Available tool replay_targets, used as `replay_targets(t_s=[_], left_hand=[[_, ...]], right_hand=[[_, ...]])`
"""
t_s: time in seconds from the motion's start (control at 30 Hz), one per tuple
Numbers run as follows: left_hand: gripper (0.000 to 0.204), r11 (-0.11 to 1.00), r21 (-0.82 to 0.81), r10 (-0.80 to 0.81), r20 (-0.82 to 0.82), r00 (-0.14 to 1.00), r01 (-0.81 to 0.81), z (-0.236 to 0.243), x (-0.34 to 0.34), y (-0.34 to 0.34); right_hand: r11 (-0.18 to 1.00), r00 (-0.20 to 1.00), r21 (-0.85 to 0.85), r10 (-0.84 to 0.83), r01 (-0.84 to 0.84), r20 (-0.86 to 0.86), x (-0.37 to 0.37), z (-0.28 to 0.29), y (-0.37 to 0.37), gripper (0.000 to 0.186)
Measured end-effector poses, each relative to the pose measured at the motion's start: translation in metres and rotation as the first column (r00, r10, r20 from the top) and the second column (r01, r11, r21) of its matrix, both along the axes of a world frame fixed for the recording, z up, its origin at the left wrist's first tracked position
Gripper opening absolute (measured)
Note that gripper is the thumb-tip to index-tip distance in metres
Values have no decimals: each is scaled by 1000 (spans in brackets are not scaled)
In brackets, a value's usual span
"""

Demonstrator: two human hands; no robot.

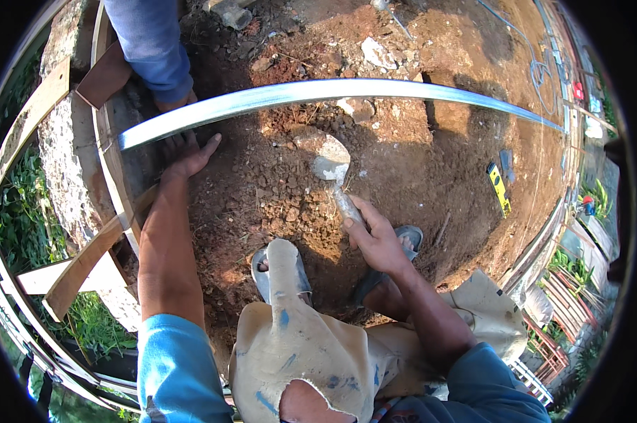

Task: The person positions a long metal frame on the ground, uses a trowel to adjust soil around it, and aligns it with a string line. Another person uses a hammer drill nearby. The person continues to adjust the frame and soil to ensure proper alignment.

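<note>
In my right hand (376, 236) is a trowel (331, 158), its handle wrapped by my fingers and its rounded blade, smeared with pale mortar, just over the loose brown soil (283, 201). My left hand (188, 156) reaches to the inner side of the wooden formwork at the left. Its thumb is stretched out, and the fingertips are partly hidden under the near end of a long silvery metal straightedge (297, 94). That bar spans the dug ground from the left boards to the right side. Another person's hand (175, 103), in a blue sleeve, is at the bar's left end.
A yellow spirit level (499, 189) lies on the soil at the right. Wooden boards (107, 155) and a rough concrete edge (68, 169) border the left. Stones (378, 53) lie beyond the bar. A blue cord (540, 74) curls at far right. My sandalled feet (262, 271) stand close below the trowel.
</note>
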State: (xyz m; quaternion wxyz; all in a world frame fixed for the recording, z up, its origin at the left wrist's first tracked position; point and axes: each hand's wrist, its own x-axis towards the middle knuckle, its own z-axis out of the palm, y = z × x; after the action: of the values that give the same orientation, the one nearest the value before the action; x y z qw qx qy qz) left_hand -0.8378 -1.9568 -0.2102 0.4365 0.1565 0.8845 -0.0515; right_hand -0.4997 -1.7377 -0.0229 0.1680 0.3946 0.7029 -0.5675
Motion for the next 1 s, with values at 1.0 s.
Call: replay_targets(t_s=[1.0], left_hand=[[44,843,538,133,-162,978,-25,42,28,21]], right_hand=[[981,988,-114,-158,156,-5,15,-7,-30,43]])
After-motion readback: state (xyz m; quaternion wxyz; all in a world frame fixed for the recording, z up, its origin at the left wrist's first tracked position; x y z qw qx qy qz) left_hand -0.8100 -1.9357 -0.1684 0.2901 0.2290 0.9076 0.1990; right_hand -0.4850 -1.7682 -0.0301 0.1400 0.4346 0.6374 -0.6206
